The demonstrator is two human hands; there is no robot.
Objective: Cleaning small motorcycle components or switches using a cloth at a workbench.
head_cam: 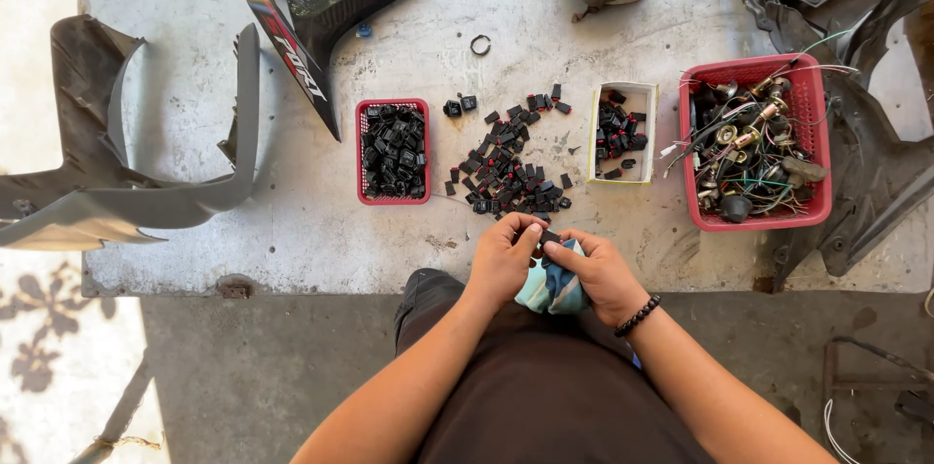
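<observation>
We pinch a small black switch [549, 236] between both hands, left hand [502, 258] and right hand [595, 274] together over a blue cloth [550, 291] at the table [292, 231] edge; a slip could drop it off.

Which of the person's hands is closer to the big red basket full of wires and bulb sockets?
The right hand. It sits just below and left of the big red basket, holding a blue cloth. The left hand is farther left, beyond the right one.
</observation>
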